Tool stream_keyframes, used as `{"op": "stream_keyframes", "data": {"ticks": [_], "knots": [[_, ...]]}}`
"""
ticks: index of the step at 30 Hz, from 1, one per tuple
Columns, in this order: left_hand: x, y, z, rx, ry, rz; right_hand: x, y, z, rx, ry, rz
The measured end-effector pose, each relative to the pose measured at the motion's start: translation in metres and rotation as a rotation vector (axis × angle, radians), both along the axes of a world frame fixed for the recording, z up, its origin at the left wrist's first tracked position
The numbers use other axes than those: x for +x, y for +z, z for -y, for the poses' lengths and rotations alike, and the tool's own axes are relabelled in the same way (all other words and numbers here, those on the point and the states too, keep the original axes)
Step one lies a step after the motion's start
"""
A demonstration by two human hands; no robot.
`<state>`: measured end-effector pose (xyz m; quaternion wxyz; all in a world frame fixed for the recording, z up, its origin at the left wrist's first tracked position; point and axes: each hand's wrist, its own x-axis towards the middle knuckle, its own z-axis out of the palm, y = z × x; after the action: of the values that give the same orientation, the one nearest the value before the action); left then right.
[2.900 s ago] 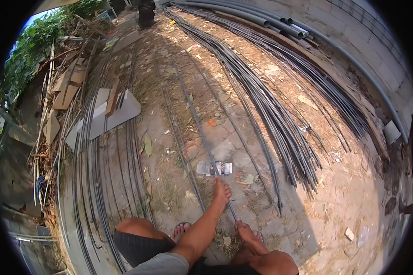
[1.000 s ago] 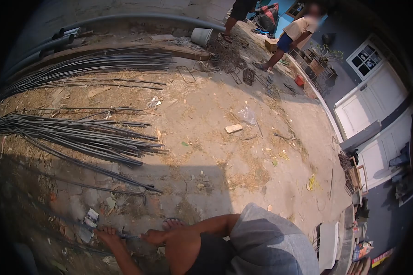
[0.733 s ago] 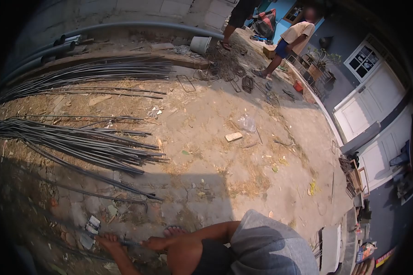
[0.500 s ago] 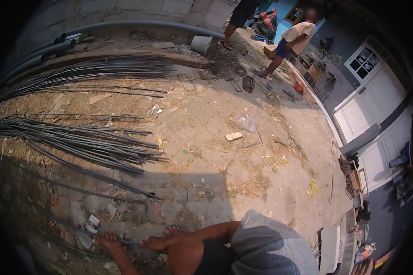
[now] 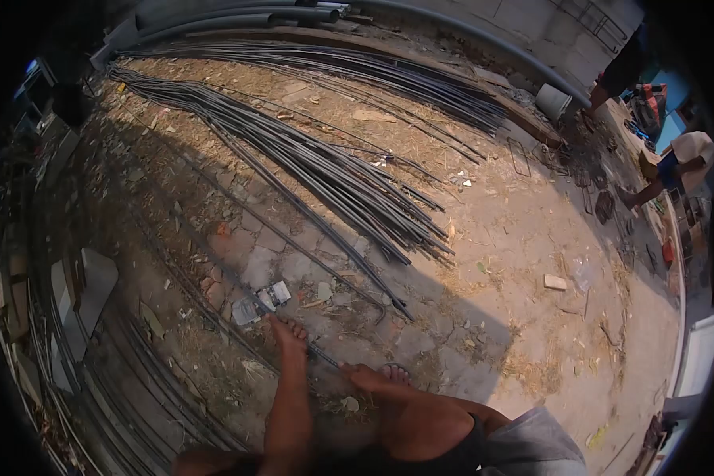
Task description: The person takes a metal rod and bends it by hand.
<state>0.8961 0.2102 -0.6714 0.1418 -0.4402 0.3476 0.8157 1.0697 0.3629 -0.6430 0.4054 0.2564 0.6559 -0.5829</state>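
My left hand (image 5: 289,332) is wrapped round a dark ribbed steel bar (image 5: 324,355) near a clear plastic piece with a white and grey label (image 5: 260,303). Lower along the same bar, my right hand (image 5: 360,375) is closed on it near its end, close to my sandalled foot (image 5: 395,373). The bar runs from my hands up and to the left, low over the ground. Beyond the plastic piece, a thin bar with a hooked end (image 5: 325,270) lies on the paving.
A large bundle of steel bars (image 5: 309,163) crosses the ground ahead, with another (image 5: 389,78) behind it. More bars (image 5: 127,397) and white boards (image 5: 95,289) lie left. Grey pipes (image 5: 214,24) and a bucket (image 5: 553,101) line the wall. A person (image 5: 686,159) stands at right.
The view has swung back left from the doors and yard toward the bar bundles. Both hands still hold the bar. The white boards at left have come back into view.
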Motion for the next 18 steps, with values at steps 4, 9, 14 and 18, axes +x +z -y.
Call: {"op": "stream_keyframes", "data": {"ticks": [4, 9, 14, 18], "knots": [[0.001, -0.004, -0.001, 0.042, 0.021, 0.032, -0.009, 0.031, -0.003, 0.045, 0.026, 0.052], [-0.008, -0.001, 0.010, 0.037, 0.066, 0.050, -0.009, 0.016, -0.003, -0.028, 0.028, 0.024], [-0.030, 0.011, 0.027, 0.093, 0.125, 0.010, -0.012, 0.054, -0.001, -0.102, -0.068, 0.080], [-0.043, 0.024, 0.025, 0.106, 0.097, -0.011, -0.007, 0.046, -0.010, -0.186, 0.020, 0.072]]}}
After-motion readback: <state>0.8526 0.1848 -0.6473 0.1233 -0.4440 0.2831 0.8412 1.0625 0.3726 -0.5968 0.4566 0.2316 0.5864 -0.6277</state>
